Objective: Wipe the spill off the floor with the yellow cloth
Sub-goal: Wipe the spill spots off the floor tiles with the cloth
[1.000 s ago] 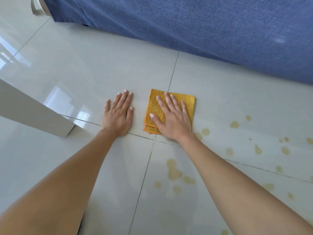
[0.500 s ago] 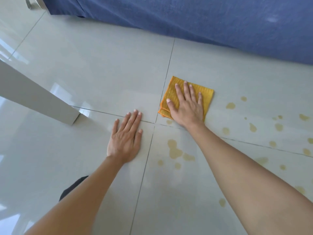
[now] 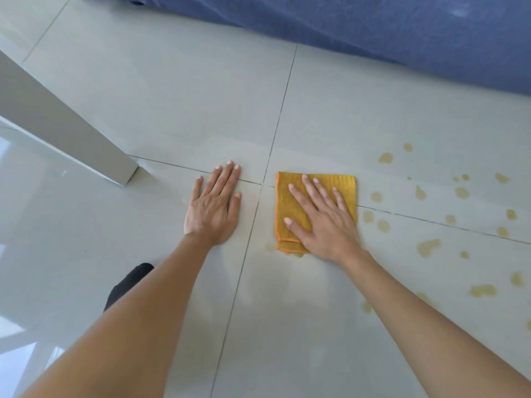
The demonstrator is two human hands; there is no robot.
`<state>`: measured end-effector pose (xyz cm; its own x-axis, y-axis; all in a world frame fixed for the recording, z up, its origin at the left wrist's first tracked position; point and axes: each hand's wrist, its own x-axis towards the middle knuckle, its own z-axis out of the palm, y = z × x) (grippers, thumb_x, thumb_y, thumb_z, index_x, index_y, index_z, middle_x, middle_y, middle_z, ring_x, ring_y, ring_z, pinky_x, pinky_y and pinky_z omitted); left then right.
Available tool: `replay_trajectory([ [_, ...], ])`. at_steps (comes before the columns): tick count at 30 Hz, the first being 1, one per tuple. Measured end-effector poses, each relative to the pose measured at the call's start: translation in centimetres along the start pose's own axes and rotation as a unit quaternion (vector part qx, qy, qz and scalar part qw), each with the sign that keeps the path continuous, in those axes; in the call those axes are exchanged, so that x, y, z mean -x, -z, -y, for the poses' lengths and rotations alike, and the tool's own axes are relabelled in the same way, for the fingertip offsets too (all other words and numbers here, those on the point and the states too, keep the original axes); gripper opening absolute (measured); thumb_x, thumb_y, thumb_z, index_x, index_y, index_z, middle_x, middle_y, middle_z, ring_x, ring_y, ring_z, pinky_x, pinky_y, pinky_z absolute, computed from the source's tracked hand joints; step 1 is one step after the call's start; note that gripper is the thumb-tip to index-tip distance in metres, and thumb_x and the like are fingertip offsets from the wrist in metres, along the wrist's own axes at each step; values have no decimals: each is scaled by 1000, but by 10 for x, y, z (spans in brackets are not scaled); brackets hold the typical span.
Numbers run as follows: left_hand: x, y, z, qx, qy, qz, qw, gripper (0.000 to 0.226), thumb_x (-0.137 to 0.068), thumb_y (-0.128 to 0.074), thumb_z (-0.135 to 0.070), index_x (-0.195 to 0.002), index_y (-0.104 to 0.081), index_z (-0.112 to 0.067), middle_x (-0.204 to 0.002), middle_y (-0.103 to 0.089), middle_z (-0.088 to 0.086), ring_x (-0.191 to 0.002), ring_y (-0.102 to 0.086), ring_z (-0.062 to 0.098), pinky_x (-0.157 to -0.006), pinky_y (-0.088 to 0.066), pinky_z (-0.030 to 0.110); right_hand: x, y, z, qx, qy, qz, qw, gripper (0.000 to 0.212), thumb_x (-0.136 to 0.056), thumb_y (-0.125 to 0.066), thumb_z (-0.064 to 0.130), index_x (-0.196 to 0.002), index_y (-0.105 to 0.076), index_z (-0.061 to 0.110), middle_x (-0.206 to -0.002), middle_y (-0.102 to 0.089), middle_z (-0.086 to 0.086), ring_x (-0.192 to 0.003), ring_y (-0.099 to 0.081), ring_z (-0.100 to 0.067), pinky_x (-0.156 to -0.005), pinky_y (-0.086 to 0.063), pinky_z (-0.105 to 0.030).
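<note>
A folded yellow cloth lies flat on the pale tiled floor, just right of where the tile joints cross. My right hand presses down on it with fingers spread, covering its right half. My left hand rests flat on the bare tile to the left of the cloth, fingers apart, holding nothing. Yellowish spill spots are scattered over the tiles to the right of the cloth, and a faint wet smear shows below it.
A white slanted furniture leg meets the floor at the left. Blue fabric hangs down to the floor along the back. A dark piece of clothing shows beside my left forearm.
My right hand has pulled the cloth back toward me over the blotches near the tile joint; those blotches are gone and a faint smear is left. My left hand stays flat on the floor.
</note>
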<state>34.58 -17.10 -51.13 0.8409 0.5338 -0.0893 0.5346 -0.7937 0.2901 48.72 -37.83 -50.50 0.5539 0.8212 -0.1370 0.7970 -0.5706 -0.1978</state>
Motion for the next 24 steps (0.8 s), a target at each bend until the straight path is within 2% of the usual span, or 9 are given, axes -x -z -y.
replay_trajectory([
  [5, 0, -2, 1, 3, -3, -7, 1000, 56, -98, -16, -39, -153, -11, -30, -160, -7, -14, -148, -5, 8, -119, -1, 38, 0, 6, -25, 0, -56, -6, 998, 69, -91, -20, 68, -154, -8, 40, -164, 1, 9, -151, 0, -12, -121, 2, -40],
  [10, -1, -2, 0, -1, -5, -3, 1000, 56, -99, -16, -38, -154, -11, -28, -161, -7, -12, -148, -6, 10, -119, -2, 40, -30, -4, 18, -37, -222, -44, 973, 70, -94, -23, 62, -155, -9, 32, -165, 2, 1, -151, 2, -18, -120, 2, -47],
  [17, 1, 4, -4, -7, -14, 6, 1000, 56, -99, -20, -33, -154, -14, -22, -161, -10, -6, -148, -9, 15, -118, -5, 43, -1, -15, 83, -35, -96, -25, 995, 69, -94, -26, 61, -155, -14, 31, -165, -4, -1, -151, -3, -18, -119, 4, -45],
  [24, 0, 5, -21, 15, 27, 20, 999, 59, -97, -28, -21, -154, -13, -18, -161, -8, -4, -149, -6, 19, -118, -5, 46, 85, -23, 61, -30, -45, 0, 999, 67, -95, -26, 62, -155, -16, 33, -164, -6, 3, -151, -7, -16, -121, -1, -43],
])
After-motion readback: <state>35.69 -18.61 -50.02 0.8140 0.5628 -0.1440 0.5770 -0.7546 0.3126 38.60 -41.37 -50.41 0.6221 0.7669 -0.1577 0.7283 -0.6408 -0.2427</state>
